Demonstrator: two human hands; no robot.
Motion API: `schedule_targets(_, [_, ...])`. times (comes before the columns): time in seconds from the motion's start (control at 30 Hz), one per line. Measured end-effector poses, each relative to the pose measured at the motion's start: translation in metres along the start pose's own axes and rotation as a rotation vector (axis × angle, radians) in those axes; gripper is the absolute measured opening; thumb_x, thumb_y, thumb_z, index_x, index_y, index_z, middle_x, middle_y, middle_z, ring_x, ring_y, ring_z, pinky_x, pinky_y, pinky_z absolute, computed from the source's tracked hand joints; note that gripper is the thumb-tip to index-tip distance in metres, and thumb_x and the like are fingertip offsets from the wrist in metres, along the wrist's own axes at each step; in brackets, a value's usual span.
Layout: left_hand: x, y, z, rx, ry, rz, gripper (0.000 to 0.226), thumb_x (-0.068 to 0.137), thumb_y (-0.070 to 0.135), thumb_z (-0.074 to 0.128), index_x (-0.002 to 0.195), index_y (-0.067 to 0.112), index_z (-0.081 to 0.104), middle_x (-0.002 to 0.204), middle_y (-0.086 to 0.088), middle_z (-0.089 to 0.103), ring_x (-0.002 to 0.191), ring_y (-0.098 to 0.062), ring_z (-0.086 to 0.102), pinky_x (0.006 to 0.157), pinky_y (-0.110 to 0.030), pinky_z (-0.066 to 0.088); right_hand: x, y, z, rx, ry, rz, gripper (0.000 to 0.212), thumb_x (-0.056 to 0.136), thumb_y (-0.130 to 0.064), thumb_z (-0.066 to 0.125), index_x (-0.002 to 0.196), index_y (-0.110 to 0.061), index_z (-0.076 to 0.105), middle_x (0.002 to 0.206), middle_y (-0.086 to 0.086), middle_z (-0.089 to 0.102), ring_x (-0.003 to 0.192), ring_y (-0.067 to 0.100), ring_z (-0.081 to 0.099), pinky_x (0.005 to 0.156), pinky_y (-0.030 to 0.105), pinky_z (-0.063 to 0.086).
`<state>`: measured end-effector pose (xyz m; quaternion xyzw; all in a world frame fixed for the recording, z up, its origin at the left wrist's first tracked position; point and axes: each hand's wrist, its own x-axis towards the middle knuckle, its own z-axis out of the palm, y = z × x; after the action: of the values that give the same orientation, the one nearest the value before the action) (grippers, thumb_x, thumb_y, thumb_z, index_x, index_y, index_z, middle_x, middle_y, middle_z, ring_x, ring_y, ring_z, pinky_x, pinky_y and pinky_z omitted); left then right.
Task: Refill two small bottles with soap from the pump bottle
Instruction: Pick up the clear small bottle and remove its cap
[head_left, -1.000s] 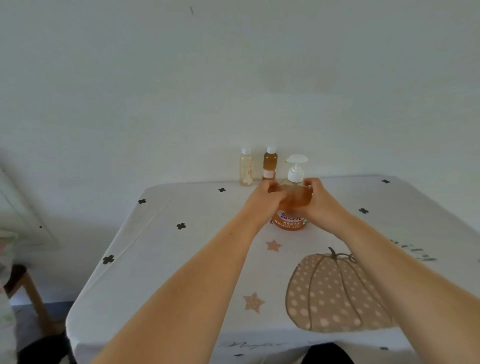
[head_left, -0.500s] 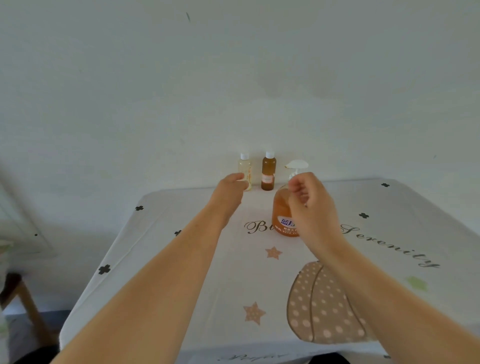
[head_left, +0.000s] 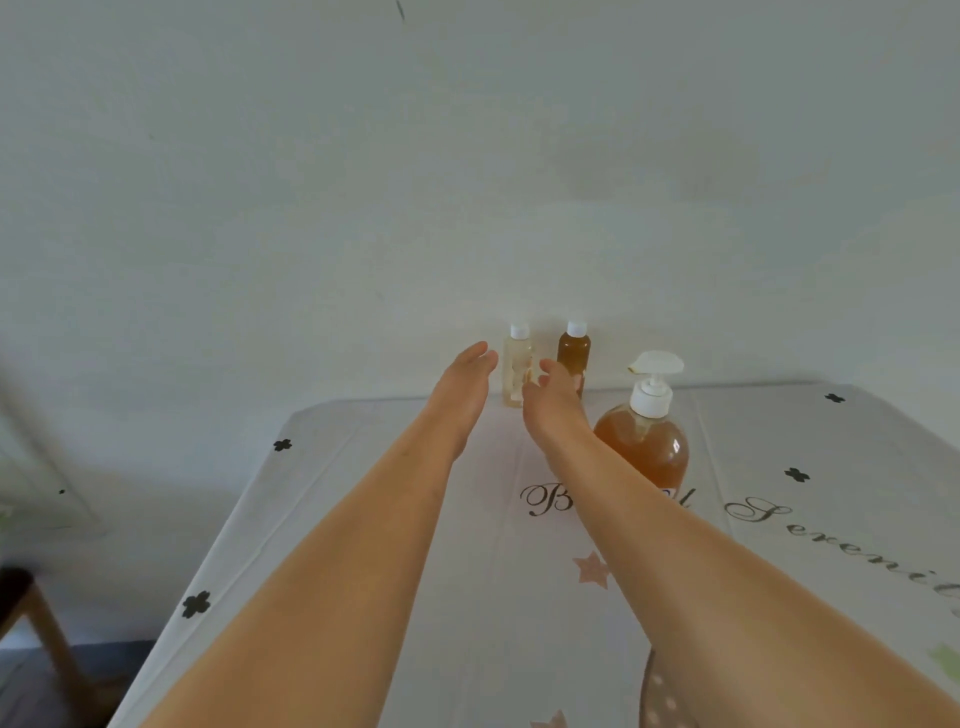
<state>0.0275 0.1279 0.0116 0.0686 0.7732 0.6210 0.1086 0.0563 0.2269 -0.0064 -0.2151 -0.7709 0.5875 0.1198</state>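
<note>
Two small white-capped bottles stand at the table's far edge by the wall: a pale, nearly clear bottle (head_left: 517, 370) and an amber-filled bottle (head_left: 574, 352) to its right. The round pump bottle (head_left: 644, 441) of orange soap stands nearer, to the right. My left hand (head_left: 464, 384) reaches out with straight fingers just left of the pale bottle. My right hand (head_left: 553, 402), fingers relaxed, sits just right of the pale bottle and partly covers the amber one. Neither hand holds anything.
A white tablecloth (head_left: 779, 447) with black clovers, stars, script lettering and a pumpkin print covers the table. The wall rises directly behind the bottles. A wooden stool (head_left: 31, 618) stands on the floor at the far left.
Both hands left the pump bottle and moved forward toward the small bottles. The right hand crossed left of the pump; fingers of both hands straightened either side of the pale bottle.
</note>
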Motion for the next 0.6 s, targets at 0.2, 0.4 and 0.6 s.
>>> schedule_targets(0.2, [0.028,-0.005,0.007,-0.007,-0.01,-0.029,0.023,0.104,0.03,0.033,0.093,0.029,0.053,0.104,0.009,0.053,0.116,-0.018,0.047,0.1,-0.033,0.036,0.023,0.008,0.015,0.025,-0.007,0.023,0.042,0.105,-0.014,0.033,0.147,-0.018,0.041,0.138,0.008,0.054,0.123,0.026,0.054,0.098,0.034,0.042])
schedule_targets(0.4, [0.032,-0.01,0.014,-0.003,-0.077,-0.028,0.049,0.091,0.039,0.047,0.138,0.024,0.05,0.139,0.001,0.053,0.132,-0.021,0.044,0.113,-0.044,0.033,0.023,0.013,0.019,0.035,0.024,-0.018,0.032,0.106,-0.021,0.034,0.131,-0.017,0.052,0.11,0.001,0.061,0.105,0.02,0.059,0.085,0.03,0.042])
schedule_targets(0.6, [0.022,-0.015,0.005,0.009,-0.033,-0.039,0.06,0.09,0.022,0.063,0.146,0.027,0.043,0.142,-0.006,0.052,0.13,-0.024,0.05,0.111,-0.042,0.04,0.006,0.014,0.012,-0.005,-0.023,-0.017,0.039,0.107,-0.014,0.033,0.145,-0.018,0.042,0.113,0.002,0.053,0.09,0.014,0.051,0.065,0.023,0.039])
